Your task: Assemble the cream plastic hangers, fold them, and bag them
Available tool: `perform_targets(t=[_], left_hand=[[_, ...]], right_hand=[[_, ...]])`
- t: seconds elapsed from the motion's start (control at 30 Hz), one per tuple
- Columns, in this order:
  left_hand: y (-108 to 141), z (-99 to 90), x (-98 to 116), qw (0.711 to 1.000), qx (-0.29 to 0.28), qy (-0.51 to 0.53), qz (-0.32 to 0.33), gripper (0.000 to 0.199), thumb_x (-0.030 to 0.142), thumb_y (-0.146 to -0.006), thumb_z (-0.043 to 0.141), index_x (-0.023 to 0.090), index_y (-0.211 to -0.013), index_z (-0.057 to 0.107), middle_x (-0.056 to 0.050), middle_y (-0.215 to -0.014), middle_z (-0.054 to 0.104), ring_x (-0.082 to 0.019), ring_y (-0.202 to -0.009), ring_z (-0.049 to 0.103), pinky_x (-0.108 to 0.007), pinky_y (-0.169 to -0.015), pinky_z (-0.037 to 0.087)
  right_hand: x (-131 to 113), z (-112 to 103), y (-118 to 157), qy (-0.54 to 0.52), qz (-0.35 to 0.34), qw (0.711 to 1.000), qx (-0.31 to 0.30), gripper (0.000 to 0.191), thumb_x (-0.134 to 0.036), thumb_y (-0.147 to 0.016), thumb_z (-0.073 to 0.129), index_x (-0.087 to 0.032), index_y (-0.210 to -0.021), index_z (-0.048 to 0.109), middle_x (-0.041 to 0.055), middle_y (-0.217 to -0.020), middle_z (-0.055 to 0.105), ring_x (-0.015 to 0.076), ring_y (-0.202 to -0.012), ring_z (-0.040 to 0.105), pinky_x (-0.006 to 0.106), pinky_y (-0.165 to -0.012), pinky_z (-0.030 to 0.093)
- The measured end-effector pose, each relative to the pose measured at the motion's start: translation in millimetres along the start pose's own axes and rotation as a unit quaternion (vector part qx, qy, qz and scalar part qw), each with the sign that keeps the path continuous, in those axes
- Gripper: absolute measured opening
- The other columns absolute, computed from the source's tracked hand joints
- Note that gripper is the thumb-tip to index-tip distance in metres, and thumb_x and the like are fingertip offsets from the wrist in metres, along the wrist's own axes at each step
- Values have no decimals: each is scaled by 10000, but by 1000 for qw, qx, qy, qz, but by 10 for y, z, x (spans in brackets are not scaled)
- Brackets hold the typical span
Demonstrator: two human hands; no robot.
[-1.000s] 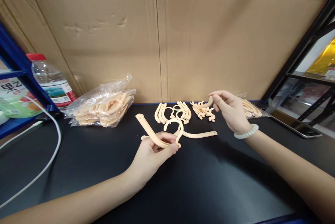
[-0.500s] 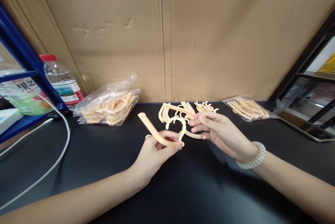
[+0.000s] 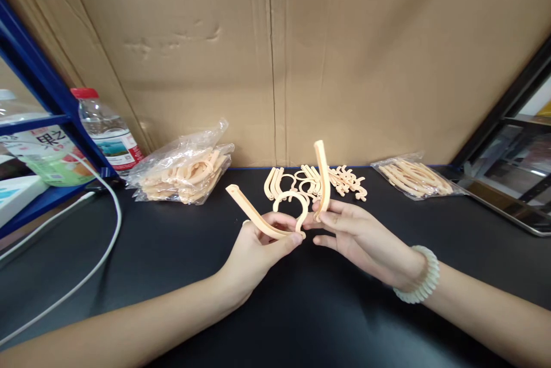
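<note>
My left hand (image 3: 262, 247) pinches the lower ends of a peach curved arm piece (image 3: 252, 216) and a peach hook (image 3: 306, 207), which meet at the thumb tip. The arm piece slants up to the left, and the hook curls above the fingers. In my right hand (image 3: 348, 230), thumb and fingers grip the bottom of another curved arm piece (image 3: 322, 175), which stands nearly upright just right of the hook. It does not touch the pieces in my left hand, as far as I can see.
Behind my hands lie loose peach arm pieces (image 3: 271, 183) and small hooked parts (image 3: 344, 178). Clear bags of parts lie at the left (image 3: 185, 175) and right (image 3: 413, 177). A bottle (image 3: 109, 135), a blue shelf (image 3: 32, 58) and a white cable (image 3: 115, 230) are at the left.
The arm piece in my right hand has turned from pointing left to nearly upright. My right hand has moved slightly down. My left hand keeps its hold, and the view has shifted a little.
</note>
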State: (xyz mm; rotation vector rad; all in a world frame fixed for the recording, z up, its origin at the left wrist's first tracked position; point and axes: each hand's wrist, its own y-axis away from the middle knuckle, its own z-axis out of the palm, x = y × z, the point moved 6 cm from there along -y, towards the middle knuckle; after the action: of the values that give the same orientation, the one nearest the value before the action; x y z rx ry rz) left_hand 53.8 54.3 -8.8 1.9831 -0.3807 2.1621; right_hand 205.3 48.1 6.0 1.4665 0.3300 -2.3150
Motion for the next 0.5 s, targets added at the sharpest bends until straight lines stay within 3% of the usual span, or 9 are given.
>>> perform_targets(t=[0.1, 0.3, 0.5], left_hand=[[-3, -17, 4, 1000, 12, 16, 6, 206, 268, -711, 801, 153, -787, 648, -1, -742, 627, -129, -732, 557, -257, -714, 431], [-19, 7, 6, 999, -13, 40, 11, 189, 247, -722, 802, 148, -772, 649, 8, -740, 618, -115, -729, 556, -244, -717, 433], [-23, 28, 3, 997, -39, 63, 14, 160, 221, -705, 815, 153, -749, 676, 13, -779, 633, -117, -751, 592, -256, -769, 459]], right_hand=[[-2, -1, 5, 35, -7, 999, 10, 118, -269, -877, 674, -177, -948, 650, 61, -1043, 642, 171, -1025, 576, 319, -898, 462], [45, -7, -34, 83, -3, 996, -15, 146, -224, -812, 735, -152, -933, 696, 17, -847, 616, 93, -738, 539, 235, -722, 461], [26, -29, -34, 139, -45, 989, -30, 177, -204, -819, 725, -151, -983, 683, 34, -860, 652, 120, -760, 590, 267, -733, 486]])
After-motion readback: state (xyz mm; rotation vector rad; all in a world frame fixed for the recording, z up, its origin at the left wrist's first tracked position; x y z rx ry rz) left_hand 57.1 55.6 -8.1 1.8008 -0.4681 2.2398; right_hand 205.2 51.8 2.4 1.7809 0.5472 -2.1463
